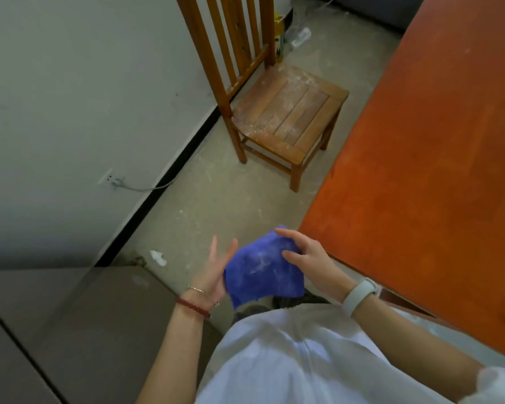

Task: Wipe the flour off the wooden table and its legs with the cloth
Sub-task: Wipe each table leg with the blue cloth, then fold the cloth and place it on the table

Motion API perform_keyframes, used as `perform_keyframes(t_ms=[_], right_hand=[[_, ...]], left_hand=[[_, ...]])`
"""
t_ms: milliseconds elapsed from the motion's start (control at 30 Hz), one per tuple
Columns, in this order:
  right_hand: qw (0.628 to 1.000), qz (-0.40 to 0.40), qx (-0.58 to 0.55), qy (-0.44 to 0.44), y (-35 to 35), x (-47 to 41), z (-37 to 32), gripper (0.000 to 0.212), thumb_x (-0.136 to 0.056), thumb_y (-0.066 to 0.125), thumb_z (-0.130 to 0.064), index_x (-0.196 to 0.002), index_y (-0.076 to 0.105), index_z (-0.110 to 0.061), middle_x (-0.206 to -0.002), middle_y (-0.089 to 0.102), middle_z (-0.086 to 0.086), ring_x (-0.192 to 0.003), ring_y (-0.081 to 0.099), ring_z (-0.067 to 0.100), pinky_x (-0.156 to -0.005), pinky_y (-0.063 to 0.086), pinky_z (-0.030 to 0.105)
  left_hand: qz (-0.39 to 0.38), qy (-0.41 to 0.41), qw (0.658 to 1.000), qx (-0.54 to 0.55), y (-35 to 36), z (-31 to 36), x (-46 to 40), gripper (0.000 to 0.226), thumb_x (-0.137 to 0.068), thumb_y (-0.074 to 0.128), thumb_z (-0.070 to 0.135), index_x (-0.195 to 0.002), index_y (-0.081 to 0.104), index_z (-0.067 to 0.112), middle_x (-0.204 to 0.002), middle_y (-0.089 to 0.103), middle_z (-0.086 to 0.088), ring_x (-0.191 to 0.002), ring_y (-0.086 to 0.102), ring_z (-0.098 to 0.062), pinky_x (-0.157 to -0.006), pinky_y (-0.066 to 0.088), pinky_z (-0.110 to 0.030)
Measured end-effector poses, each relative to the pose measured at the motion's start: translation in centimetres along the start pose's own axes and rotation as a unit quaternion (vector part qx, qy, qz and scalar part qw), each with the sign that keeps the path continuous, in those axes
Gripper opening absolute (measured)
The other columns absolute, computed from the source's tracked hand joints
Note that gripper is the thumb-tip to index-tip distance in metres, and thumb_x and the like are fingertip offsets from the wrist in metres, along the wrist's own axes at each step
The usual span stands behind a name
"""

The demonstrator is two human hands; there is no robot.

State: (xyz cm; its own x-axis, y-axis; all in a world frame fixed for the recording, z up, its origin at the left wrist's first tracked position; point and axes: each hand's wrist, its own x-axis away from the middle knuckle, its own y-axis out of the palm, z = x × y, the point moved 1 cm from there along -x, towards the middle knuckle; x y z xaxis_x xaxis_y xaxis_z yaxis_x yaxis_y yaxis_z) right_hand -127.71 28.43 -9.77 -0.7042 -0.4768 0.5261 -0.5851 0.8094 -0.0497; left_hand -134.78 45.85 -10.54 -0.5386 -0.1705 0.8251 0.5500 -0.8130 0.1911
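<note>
Cloth: the blue cloth [263, 269] hangs in the air between both hands, off the near corner of the bench, above the floor; white flour streaks show on its face.
Left hand: the left hand [216, 272] is held edge-up, palm turned toward the cloth, fingers straight and together, the palm against the cloth's left edge. Its grip is released, flat against the fabric, not curled round it.
Right hand: the right hand [306, 258] comes in from the bench side, fingers bent over the cloth's upper right edge, thumb lying on its face; this grip is grasping the cloth.
Wrists: a red cord bracelet [193, 307] on the left, a pale wristband [359, 295] on the right.
Bench: the orange-brown wooden bench [426, 176] fills the right side, its corner just beside the right hand.
Chair: a wooden chair [286, 112] stands beyond, against the wall, its slatted seat dusted with flour.
Floor: pale smears and a white scrap [159, 257] lie on the floor [216, 199].
</note>
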Motion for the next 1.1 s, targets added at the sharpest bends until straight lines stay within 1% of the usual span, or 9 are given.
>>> perform_keyframes(t_ms=[167, 267, 367, 467, 533, 667, 767, 933, 1100], right_hand=[[0.974, -0.030, 0.222, -0.044, -0.6, -1.6, -1.3, 0.057, -0.089, 0.053, -0.006, -0.140, 0.030, -0.013, -0.139, 0.043, 0.008, -0.129, 0.040, 0.023, -0.097, 0.026, 0.016], [0.949, -0.013, 0.311, -0.055, -1.3, -1.8, -1.6, 0.057, -0.089, 0.055, -0.012, -0.140, 0.031, -0.011, -0.137, 0.043, 0.009, -0.126, 0.041, 0.023, -0.099, 0.027, 0.018], [0.927, 0.041, 0.355, -0.110, -2.2, -1.4, -2.0, 0.031, -0.086, 0.058, -0.016, -0.116, 0.055, -0.012, -0.105, 0.046, 0.003, -0.099, 0.045, 0.017, -0.081, 0.033, 0.008], [0.969, 0.086, 0.216, -0.082, -3.1, -0.4, -2.0, 0.008, -0.085, 0.057, -0.013, -0.093, 0.057, -0.011, -0.095, 0.049, 0.000, -0.088, 0.049, 0.012, -0.075, 0.037, 0.012], [0.984, 0.130, 0.118, -0.040, -3.6, 0.4, -1.7, 0.005, -0.090, 0.052, -0.013, -0.090, 0.051, -0.018, -0.085, 0.056, -0.005, -0.079, 0.054, 0.007, -0.069, 0.041, 0.016], [0.958, 0.282, 0.061, 0.002, -5.5, 1.9, -0.1, 0.023, -0.094, 0.048, -0.023, -0.117, 0.045, -0.021, -0.106, 0.054, -0.007, -0.097, 0.053, 0.011, -0.084, 0.042, 0.024], [0.925, 0.376, 0.039, 0.039, -7.9, 3.3, 1.1, 0.045, -0.093, 0.049, -0.027, -0.134, 0.034, -0.019, -0.130, 0.046, 0.001, -0.117, 0.045, 0.015, -0.100, 0.039, 0.033], [0.911, 0.387, 0.110, 0.090, -10.5, 4.5, 2.7, 0.064, -0.090, 0.054, -0.023, -0.144, 0.020, -0.017, -0.139, 0.033, 0.010, -0.125, 0.037, 0.020, -0.099, 0.028, 0.023], [0.842, 0.386, 0.347, 0.150, -10.7, 4.7, 3.8, 0.059, -0.085, 0.059, -0.023, -0.137, 0.037, -0.007, -0.142, 0.033, 0.023, -0.125, 0.038, 0.041, -0.095, 0.041, 0.049]], left_hand=[[0.008, 0.179, 0.934, -0.310, 0.0, 0.5, 0.2, 0.073, -0.052, 0.073, 0.028, -0.121, 0.048, 0.030, -0.122, 0.058, -0.005, -0.110, 0.056, -0.017, -0.097, 0.045, -0.032], [0.061, 0.198, 0.869, -0.449, 0.5, 1.3, -0.6, 0.064, -0.065, 0.075, 0.018, -0.125, 0.053, 0.023, -0.121, 0.058, -0.010, -0.113, 0.054, -0.026, -0.096, 0.042, -0.032], [0.089, 0.252, 0.824, -0.500, 1.2, 2.3, -0.6, 0.036, -0.067, 0.076, 0.016, -0.102, 0.066, 0.014, -0.104, 0.050, -0.008, -0.104, 0.053, -0.028, -0.083, 0.035, -0.019], [0.006, 0.242, 0.874, -0.420, 2.1, 3.7, -0.5, 0.033, -0.051, 0.069, 0.042, -0.075, 0.058, 0.022, -0.101, 0.045, -0.001, -0.098, 0.048, -0.006, -0.083, 0.035, -0.013], [-0.064, 0.206, 0.909, -0.356, 3.7, 4.0, -1.1, 0.038, -0.051, 0.067, 0.047, -0.073, 0.053, 0.020, -0.082, 0.053, 0.002, -0.073, 0.050, 0.001, -0.069, 0.042, -0.012], [-0.117, 0.198, 0.906, -0.354, 8.8, 4.0, -2.8, 0.031, -0.076, 0.072, 0.016, -0.096, 0.048, 0.018, -0.090, 0.056, 0.001, -0.088, 0.055, -0.015, -0.079, 0.047, -0.024], [-0.179, 0.192, 0.889, -0.377, 12.8, 3.8, -3.9, 0.054, -0.072, 0.069, 0.025, -0.117, 0.041, 0.024, -0.107, 0.055, -0.003, -0.098, 0.058, -0.019, -0.087, 0.050, -0.030], [-0.158, 0.291, 0.789, -0.517, 18.1, 1.7, -4.7, 0.048, -0.080, 0.064, 0.010, -0.125, 0.045, 0.013, -0.126, 0.046, -0.009, -0.114, 0.046, -0.018, -0.094, 0.032, -0.017], [-0.121, 0.406, 0.604, -0.675, 18.6, -0.8, -4.9, 0.043, -0.081, 0.052, 0.030, -0.122, 0.049, 0.018, -0.126, 0.050, -0.017, -0.110, 0.051, -0.034, -0.089, 0.048, -0.044]])
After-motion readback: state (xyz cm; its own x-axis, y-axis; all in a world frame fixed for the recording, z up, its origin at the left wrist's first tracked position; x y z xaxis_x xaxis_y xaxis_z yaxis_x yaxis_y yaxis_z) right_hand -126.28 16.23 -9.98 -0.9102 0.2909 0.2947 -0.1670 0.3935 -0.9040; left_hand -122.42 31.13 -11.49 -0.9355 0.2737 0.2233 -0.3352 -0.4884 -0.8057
